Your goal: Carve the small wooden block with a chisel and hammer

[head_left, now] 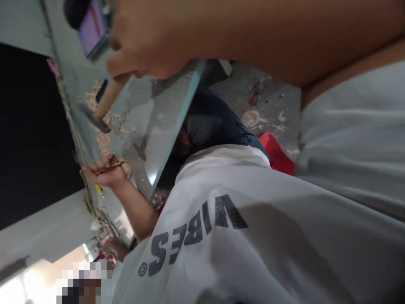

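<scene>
Head view: the right hand (142,48) was closed round the wooden handle of a hammer (106,103) held above the glass table (160,126); the left hand (106,169) was curled round a thin rod (118,164). The hammer was probably stiff and head-heavy, best gripped low; the rod, light, best pinched midway.

Across the front of the white shirt (259,249), dark capitals (193,230) read "VIBES", upside down; the small round mark (143,269) beside the S is illegible.
</scene>
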Demonstrator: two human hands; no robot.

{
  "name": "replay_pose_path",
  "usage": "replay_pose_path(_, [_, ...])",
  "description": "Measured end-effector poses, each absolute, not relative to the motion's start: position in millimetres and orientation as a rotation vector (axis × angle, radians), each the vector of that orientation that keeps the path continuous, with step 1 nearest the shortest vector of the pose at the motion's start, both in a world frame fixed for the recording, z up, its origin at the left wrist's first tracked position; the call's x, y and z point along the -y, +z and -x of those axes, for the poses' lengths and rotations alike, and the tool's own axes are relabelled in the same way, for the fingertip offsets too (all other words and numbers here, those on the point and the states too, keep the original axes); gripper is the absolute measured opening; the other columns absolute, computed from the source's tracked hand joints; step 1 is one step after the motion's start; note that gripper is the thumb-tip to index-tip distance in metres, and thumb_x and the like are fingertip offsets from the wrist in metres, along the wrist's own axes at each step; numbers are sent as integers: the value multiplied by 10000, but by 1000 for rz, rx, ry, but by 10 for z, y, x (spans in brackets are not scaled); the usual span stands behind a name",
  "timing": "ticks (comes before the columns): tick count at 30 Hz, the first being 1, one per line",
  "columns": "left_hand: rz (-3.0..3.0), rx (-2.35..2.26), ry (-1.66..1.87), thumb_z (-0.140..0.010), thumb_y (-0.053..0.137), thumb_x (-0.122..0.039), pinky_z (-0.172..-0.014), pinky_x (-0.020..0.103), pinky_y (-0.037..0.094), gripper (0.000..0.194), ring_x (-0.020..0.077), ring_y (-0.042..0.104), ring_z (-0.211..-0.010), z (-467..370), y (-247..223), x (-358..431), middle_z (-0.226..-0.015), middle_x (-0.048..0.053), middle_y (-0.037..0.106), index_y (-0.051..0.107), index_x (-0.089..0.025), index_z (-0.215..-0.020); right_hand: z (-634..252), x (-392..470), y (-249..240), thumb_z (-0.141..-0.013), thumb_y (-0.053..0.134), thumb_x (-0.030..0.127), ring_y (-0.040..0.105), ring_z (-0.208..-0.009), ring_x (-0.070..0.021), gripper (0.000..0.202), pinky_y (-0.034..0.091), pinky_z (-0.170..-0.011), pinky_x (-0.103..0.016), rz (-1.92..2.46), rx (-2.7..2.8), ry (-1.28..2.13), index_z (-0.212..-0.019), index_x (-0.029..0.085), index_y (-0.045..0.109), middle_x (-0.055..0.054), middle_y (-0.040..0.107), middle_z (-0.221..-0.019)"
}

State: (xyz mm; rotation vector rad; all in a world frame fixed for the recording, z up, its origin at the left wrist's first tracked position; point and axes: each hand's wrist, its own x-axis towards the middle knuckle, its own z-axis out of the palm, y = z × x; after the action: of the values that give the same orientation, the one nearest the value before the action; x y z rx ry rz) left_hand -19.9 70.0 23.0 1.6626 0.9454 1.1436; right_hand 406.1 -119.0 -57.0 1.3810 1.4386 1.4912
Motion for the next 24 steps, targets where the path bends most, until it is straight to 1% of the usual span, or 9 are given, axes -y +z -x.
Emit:
replay_pose_path(1, [-1598, -945, 1167, -1269, 163, -352, -793, 295, 551, 557, 209, 126, -592, 218, 199, -722, -643, 16, 17, 24, -133, -776, -4052, 1208, -412, -1071, -246, 191, 745, -1114, -17, 1009, 318, -902, -208, -1532, -1748, 1519, -1400, 15, 691, 48, 618, -1023])
replay_pose_path(2, [-1459, -925, 1181, -1272, 268, -373, -777, 300, 537, 588, 197, 160, -574, 236, 164, -734, -640, 1, 42, 29, -154, -782, -4025, 1245, -308, -1139, -141, 325, 756, -1038, -9, 913, 256, -907, -196, -1739, -2132, 1362, -1477, 67, 667, 62, 595, -985])
replay_pose_path(4, [-1280, -896, 1232, -1242, 471, -366, -789, 321, 535, 648, 168, 228, -545, 258, 86, -726, -628, -27, 103, 39, -186, -795, -3960, 1343, -261, -1222, 179, 442, 741, -1023, -5, 644, 101, -926, -182, -2059, -2449, 930, -1630, 243, 636, 50, 632, -1004])
replay_pose_path(6, [-1166, -887, 1213, -1203, 573, -300, -801, 327, 534, 661, 156, 316, -542, 246, 6, -696, -619, -35, 179, 58, -207, -799, -3938, 1424, -364, -1252, 461, 441, 708, -975, 7, 458, -7, -846, -203, -2201, -2502, 552, -1651, 332, 657, 30, 716, -1061])
replay_pose_path(7, [-1093, -884, 1233, -1203, 590, -322, -762, 322, 524, 683, 156, 295, -527, 227, -30, -682, -609, -42, 167, 60, -216, -786, -3950, 1449, -438, -1239, 556, 425, 692, -936, -3, 433, 2, -786, -218, -2234, -2501, 417, -1644, 336, 681, 7, 764, -1112])
replay_pose_path(9, [-983, -877, 1252, -1231, 590, -398, -723, 322, 525, 726, 155, 277, -514, 176, -84, -670, -600, -50, 172, 72, -229, -753, -4011, 1473, -582, -1220, 625, 441, 694, -908, -68, 427, 101, -730, -253, -2355, -2451, 344, -1617, 326, 731, -50, 834, -1227])
replay_pose_path(11, [-895, -885, 1230, -1264, 549, -450, -712, 309, 532, 743, 146, 292, -502, 128, -117, -680, -590, -53, 186, 96, -232, -717, -4096, 1480, -691, -1227, 579, 493, 722, -901, -137, 440, 204, -711, -294, -2358, -2423, 407, -1581, 311, 766, -78, 865, -1242])
replay_pose_path(14, [-796, -875, 1186, -1276, 563, -498, -683, 296, 530, 782, 138, 307, -481, 79, -150, -705, -572, -55, 196, 127, -233, -684, -4226, 1482, -794, -1215, 533, 469, 768, -941, -186, 457, 335, -708, -337, -2337, -2433, 472, -1538, 273, 790, -101, 875, -1256])
replay_pose_path(24, [-698, -835, 1133, -1263, 555, -658, -638, 299, 545, 836, 143, 358, -459, -19, -210, -753, -550, -43, 220, 225, -239, -620, -4417, 1410, -891, -1168, 555, 525, 835, -1070, -250, 531, 498, -764, -341, -2387, -2445, 577, -1535, 208, 771, -140, 873, -1253])
